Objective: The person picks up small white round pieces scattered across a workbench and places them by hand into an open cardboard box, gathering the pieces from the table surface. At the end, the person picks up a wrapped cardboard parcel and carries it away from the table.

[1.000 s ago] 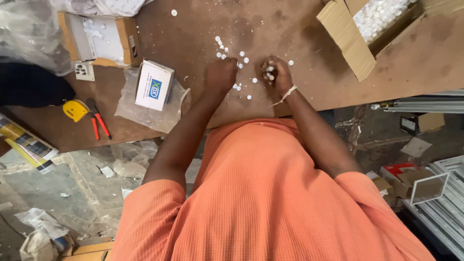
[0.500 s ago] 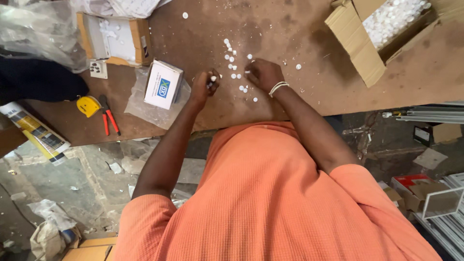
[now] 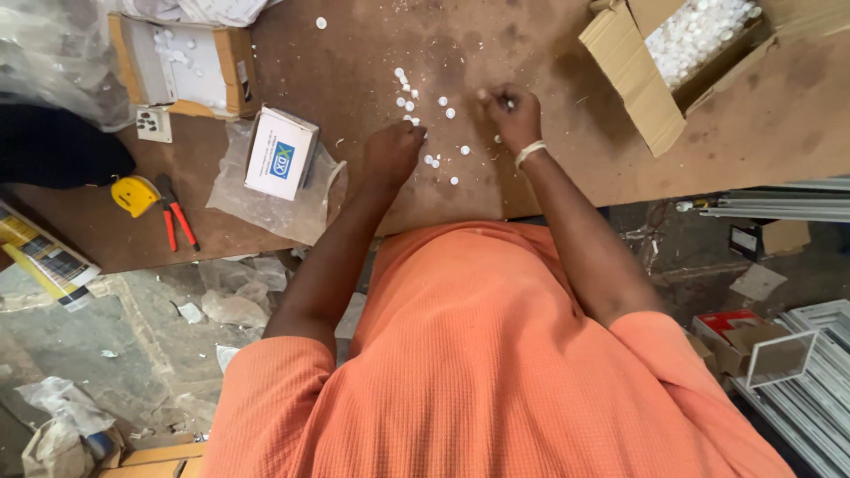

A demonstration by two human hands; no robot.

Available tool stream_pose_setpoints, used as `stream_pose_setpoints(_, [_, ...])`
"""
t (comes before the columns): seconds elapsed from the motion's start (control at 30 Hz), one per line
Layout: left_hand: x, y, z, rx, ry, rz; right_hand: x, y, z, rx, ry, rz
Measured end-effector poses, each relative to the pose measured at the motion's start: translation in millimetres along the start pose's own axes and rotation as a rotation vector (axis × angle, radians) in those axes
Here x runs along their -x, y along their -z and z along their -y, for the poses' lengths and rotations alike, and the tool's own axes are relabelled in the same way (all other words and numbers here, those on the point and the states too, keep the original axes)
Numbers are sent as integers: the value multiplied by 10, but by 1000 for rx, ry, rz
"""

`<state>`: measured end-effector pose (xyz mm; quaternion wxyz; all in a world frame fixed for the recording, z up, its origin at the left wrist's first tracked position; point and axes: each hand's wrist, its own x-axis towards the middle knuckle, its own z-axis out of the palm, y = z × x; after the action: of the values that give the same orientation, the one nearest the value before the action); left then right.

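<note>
- Head view: small round white plastic caps (image 3: 423,111) lie scattered on a worn brown wooden tabletop (image 3: 354,62), the scatter running in a loose band from the far side of the table toward the person's edge, between the two hands.
- The caps look like flat discs; which face is up is too small to tell.
- The left hand (image 3: 392,152) rests knuckles up on the tabletop with fingers curled into a loose fist, right beside the nearest caps; whether it holds any cannot be told.
- The right hand (image 3: 512,111), with a pale band at the wrist, has its fingertips pinched together over the table; there seems to be a white cap between them, though the view is poor.
- A small white rectangular carton with a blue and green label (image 3: 280,152) lies flat on a crumpled clear plastic bag (image 3: 266,208), left of the left hand.
- An open brown corrugated cardboard box full of white caps (image 3: 682,53) stands at the far right, its flaps folded out.
- An open shallow cardboard box with a white lining (image 3: 181,62) sits at the far left, a few white pieces inside.
- Near the left edge lie a yellow tape measure (image 3: 135,195) and red-handled pliers (image 3: 175,221), just beside each other.
</note>
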<state>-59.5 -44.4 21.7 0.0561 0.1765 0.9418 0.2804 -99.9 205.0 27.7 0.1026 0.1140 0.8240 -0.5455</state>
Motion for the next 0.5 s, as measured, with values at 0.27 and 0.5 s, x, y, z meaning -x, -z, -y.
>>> stream_pose_setpoints(0.27, [252,122,109,904,648,74,-70,-329,357,549,410,235])
stream_pose_setpoints(0.5, [348,31,428,1789,657,83,-40,-174,12,-607,-95,368])
